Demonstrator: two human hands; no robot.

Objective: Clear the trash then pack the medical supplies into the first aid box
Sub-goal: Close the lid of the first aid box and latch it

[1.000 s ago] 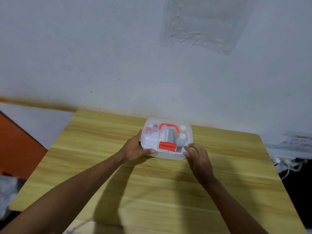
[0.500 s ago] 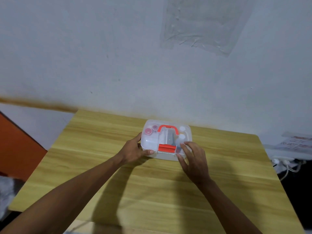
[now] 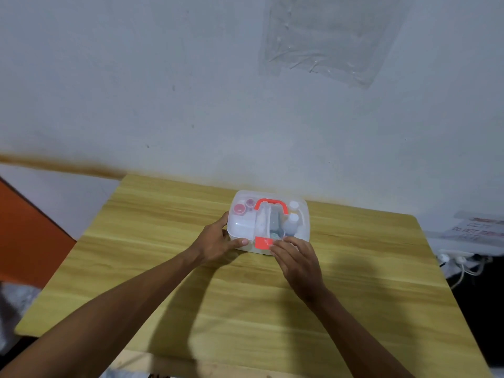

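Observation:
A translucent white first aid box (image 3: 242,227) with a red handle (image 3: 270,204) and a red latch (image 3: 261,242) stands near the back of the wooden table (image 3: 245,296), its lid down. White bottles and pink-capped containers show through the lid. My left hand (image 3: 218,241) grips the box's left front corner, thumb on the front edge. The fingertips of my right hand (image 3: 296,259) rest on the red latch at the front.
The table's back edge meets a white wall. A clear plastic sheet (image 3: 327,36) is taped to the wall above. Right of the table hang white cables (image 3: 461,264) below a white paper with red print. An orange surface (image 3: 24,236) lies at the left.
My right hand has slid left along the box front, from its right front corner onto the red latch. The left hand keeps its hold on the box.

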